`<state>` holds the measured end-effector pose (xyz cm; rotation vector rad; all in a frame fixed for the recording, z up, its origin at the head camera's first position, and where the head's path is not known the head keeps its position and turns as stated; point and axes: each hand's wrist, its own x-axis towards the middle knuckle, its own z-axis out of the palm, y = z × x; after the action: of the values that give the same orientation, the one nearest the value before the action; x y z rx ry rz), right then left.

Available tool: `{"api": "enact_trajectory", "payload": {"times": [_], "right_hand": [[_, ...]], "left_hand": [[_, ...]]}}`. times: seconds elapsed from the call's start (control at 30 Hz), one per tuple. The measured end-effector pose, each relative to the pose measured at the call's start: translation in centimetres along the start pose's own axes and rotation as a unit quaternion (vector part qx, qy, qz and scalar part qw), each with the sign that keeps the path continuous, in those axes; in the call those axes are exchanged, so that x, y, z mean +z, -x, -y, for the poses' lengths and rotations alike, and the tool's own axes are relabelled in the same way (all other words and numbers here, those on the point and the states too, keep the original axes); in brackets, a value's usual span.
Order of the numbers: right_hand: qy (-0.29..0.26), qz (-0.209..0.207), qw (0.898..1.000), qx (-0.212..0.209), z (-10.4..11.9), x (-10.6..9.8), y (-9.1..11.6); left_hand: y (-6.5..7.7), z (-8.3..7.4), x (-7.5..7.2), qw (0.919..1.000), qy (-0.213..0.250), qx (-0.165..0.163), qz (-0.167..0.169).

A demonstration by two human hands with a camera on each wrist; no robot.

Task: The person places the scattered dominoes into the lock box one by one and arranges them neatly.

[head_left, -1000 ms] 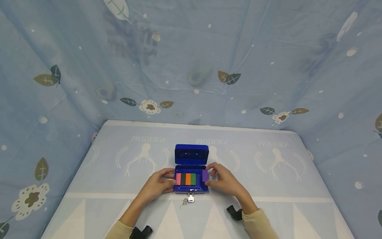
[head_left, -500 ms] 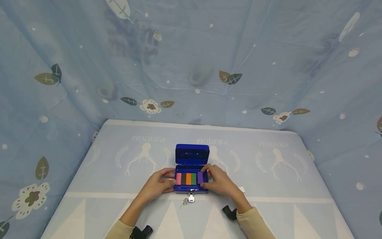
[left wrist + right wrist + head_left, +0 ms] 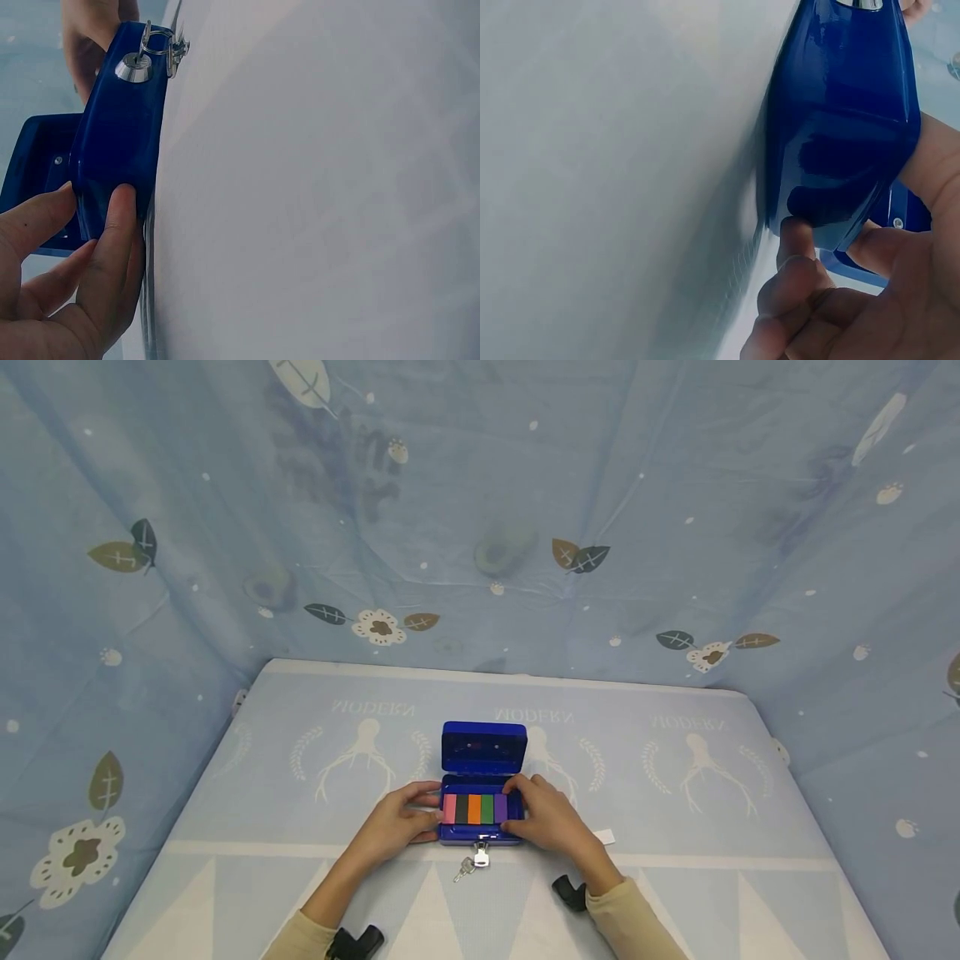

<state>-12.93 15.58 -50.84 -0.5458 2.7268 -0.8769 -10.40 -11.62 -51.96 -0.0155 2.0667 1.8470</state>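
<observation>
In the head view a blue cash box (image 3: 480, 834) stands with its lid (image 3: 483, 747) raised. A row of coloured blocks lies inside: pink (image 3: 449, 808), black (image 3: 462, 809), orange (image 3: 474, 809), green (image 3: 487, 809) and purple. My right hand (image 3: 551, 814) pinches the purple block (image 3: 500, 808) between thumb and forefinger, right beside the green one. At the left end my left hand (image 3: 397, 818) grips the box wall, thumb over the rim and fingers along the outside. The left wrist view shows its fingers (image 3: 120, 225) against the wall. Blocks are hidden in both wrist views.
A key (image 3: 463, 869) hangs with a silver tag (image 3: 482, 857) at the lock on the box front. Past my right wrist lies a small white flat piece (image 3: 604, 837). Patterned cloth (image 3: 480, 527) hangs around the table's back and sides.
My right hand has carried the purple block leftward from the box's right wall, closing the gap to the green block. The white piece has come into view. My left hand stays in place.
</observation>
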Motion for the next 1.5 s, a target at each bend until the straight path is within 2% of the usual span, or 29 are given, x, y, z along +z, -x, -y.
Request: {"api": "enact_trajectory", "payload": {"times": [0.43,1.0,1.5], "right_hand": [[0.029,0.011,0.999,0.019,0.2,0.3,-0.3],[0.025,0.012,0.999,0.016,0.2,0.1,-0.2],[-0.042,-0.014,0.999,0.011,-0.3,-2.0,1.6]], "left_hand": [[0.0,-0.2,0.1,1.0000,-0.001,-0.002,-0.001],[0.1,-0.5,0.2,1.0000,-0.007,-0.004,-0.003],[0.2,-0.3,0.0,1.0000,0.000,0.000,0.000]]}}
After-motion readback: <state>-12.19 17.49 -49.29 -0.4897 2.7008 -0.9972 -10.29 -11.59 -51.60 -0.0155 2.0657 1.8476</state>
